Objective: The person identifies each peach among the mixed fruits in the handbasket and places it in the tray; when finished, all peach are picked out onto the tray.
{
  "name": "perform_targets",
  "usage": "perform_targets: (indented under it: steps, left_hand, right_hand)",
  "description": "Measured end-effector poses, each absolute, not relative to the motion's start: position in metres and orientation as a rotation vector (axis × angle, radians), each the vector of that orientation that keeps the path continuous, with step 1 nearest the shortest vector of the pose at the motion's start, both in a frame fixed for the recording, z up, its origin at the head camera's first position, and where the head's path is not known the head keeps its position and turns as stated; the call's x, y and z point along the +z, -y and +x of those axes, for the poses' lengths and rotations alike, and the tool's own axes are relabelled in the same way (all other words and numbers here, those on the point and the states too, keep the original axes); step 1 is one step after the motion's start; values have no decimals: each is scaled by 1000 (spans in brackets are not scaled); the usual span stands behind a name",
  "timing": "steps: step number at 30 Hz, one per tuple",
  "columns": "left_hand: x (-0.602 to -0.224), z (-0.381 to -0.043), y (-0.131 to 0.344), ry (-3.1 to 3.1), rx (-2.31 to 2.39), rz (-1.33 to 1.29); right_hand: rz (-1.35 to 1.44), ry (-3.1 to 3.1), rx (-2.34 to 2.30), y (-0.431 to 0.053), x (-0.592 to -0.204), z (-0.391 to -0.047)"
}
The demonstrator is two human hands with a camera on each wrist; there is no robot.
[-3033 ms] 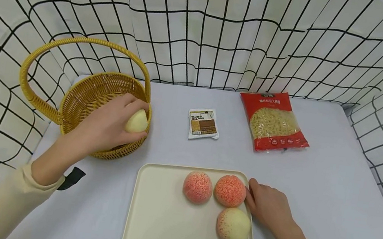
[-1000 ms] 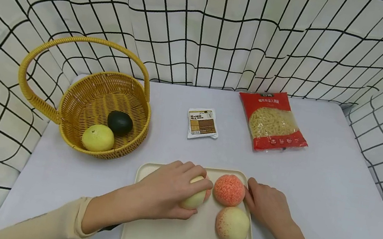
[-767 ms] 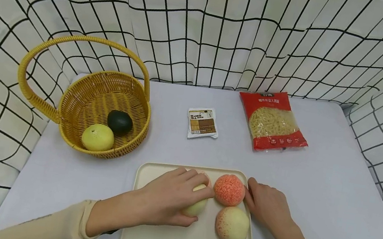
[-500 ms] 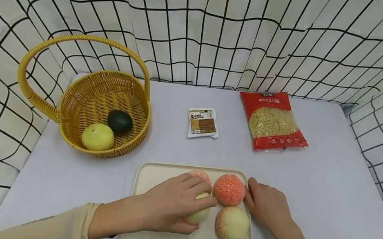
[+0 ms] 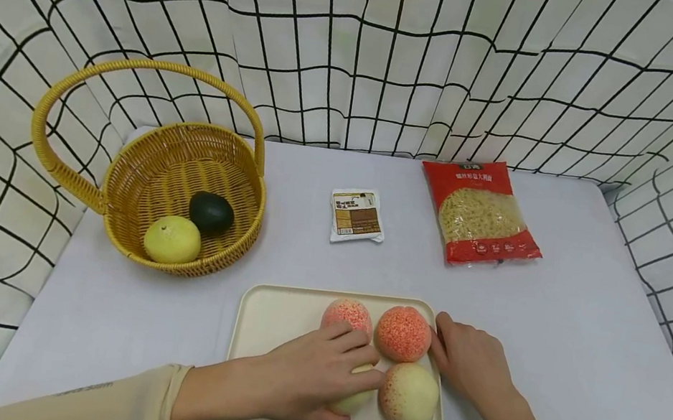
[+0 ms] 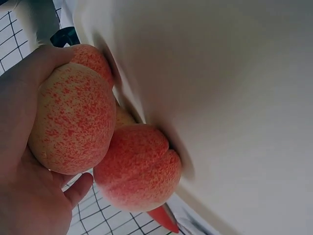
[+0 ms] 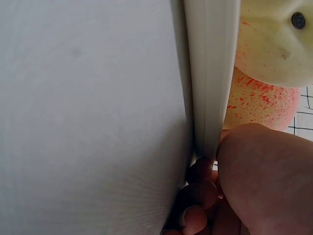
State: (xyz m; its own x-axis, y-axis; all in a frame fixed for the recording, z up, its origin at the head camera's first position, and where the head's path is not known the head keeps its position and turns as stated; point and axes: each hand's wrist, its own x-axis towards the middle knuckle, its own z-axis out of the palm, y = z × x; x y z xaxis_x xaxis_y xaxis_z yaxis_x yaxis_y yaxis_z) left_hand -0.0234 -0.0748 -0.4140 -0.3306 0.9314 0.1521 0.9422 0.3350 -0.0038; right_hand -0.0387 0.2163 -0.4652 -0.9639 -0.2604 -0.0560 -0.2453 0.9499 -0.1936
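Observation:
My left hand [image 5: 318, 374] grips a pale peach [image 5: 355, 400] low over the cream tray [image 5: 275, 317]. In the left wrist view this peach [image 6: 76, 117] shows red speckles, with fingers and thumb curled around it. Beyond it on the tray stand a pink peach [image 5: 348, 313], an orange-red peach [image 5: 403, 334] and another pale peach [image 5: 409, 396]. At the tray's right side my right hand [image 5: 474, 358] holds the rim; the right wrist view has the thumb over the edge and curled fingertips [image 7: 194, 219] below it.
A yellow wicker basket [image 5: 134, 169] with a tall handle stands at the left, holding an avocado [image 5: 210, 213] and a round yellow fruit [image 5: 172, 240]. Behind the tray lie a small white-and-brown packet [image 5: 358, 217] and a red pasta bag [image 5: 482, 214]. Black wire mesh surrounds the table.
My left hand has carried the peach from the basket to the tray, then shifted it toward the near right, beside the pale peach. The right hand has stayed at the tray's edge.

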Motion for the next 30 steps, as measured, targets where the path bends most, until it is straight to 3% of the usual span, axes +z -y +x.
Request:
perform_targets:
  steps: [30]
  left_hand:
    - [-437, -13, 71, 2377, 47, -1693]
  right_hand:
    - [-423, -3041, -280, -216, -466, -38]
